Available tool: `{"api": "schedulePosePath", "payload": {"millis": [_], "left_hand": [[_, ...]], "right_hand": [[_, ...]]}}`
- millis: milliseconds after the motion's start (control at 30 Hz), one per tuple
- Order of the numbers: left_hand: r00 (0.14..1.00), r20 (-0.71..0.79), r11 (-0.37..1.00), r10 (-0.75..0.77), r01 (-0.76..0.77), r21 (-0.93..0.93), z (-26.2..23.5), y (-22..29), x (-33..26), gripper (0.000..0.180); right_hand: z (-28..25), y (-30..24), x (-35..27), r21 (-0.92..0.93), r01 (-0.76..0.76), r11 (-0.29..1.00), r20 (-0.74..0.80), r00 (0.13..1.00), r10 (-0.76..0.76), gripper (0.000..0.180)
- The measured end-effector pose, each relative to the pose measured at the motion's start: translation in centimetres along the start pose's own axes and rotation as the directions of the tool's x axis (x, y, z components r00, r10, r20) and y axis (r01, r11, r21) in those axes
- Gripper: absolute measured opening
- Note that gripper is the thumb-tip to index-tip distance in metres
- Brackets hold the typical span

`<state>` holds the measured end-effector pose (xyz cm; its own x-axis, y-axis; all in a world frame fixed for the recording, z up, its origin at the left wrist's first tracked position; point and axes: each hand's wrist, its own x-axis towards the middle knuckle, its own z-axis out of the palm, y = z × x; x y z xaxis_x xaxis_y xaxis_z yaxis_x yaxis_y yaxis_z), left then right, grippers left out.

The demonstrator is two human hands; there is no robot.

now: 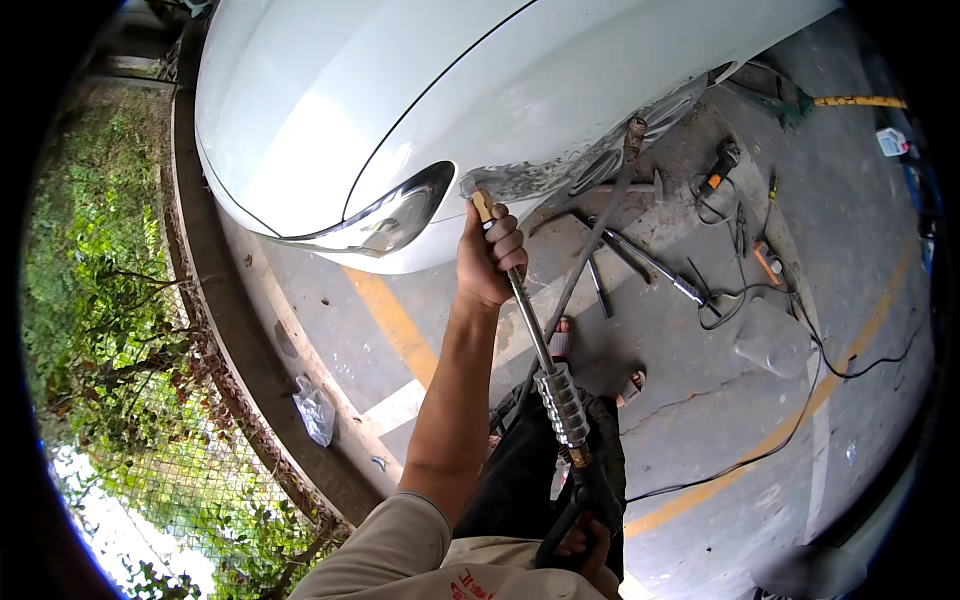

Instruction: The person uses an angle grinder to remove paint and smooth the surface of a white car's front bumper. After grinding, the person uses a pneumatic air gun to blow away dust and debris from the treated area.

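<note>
A slide hammer (531,325) with a ribbed metal weight (563,408) runs from my waist up to the white car (300,130). My left hand (490,255) is closed around its upper end, just below the brass-coloured tip piece (482,205). That tip meets, or nearly meets, a scraped, dented grey patch (535,180) beside the headlight (405,218). Close to my body, my right hand (588,545) is wrapped round the black handle (592,495), partly in shadow. A thick dark cable (585,265) passes right of the shaft, its brownish end (635,135) against the car's lower front.
On the ground to the right lie a hammer (657,187), a long metal rod tool (660,268), a black power tool (718,170), an orange tool (768,262) and trailing cords (740,465). Clear plastic (775,345) lies nearby. At left are a kerb (225,285) and a plastic bag (315,410).
</note>
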<state>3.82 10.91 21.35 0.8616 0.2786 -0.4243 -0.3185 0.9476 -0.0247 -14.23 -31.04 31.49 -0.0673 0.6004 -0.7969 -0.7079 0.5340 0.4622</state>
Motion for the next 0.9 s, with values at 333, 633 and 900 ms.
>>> {"api": "schedulePosePath", "payload": {"millis": [333,633,900], "left_hand": [[0.898,-0.237,0.836,0.372,-0.213,0.506,5.1,-4.4,-3.6,0.050],[0.696,-0.254,0.485,0.671,-0.153,0.861,4.8,-4.2,-3.6,0.052],[0.859,-0.447,0.900,0.250,-0.037,0.434,4.3,-2.3,-4.4,0.049]], "right_hand": [[-3.4,-1.0,-1.8,0.010,0.001,1.000,0.044,0.999,-0.002,0.020],[-3.9,-0.7,-1.5,0.018,-0.018,1.000,0.059,0.998,0.017,0.020],[-3.2,-0.3,-1.3,0.036,0.000,0.999,0.101,0.995,-0.004,0.020]]}}
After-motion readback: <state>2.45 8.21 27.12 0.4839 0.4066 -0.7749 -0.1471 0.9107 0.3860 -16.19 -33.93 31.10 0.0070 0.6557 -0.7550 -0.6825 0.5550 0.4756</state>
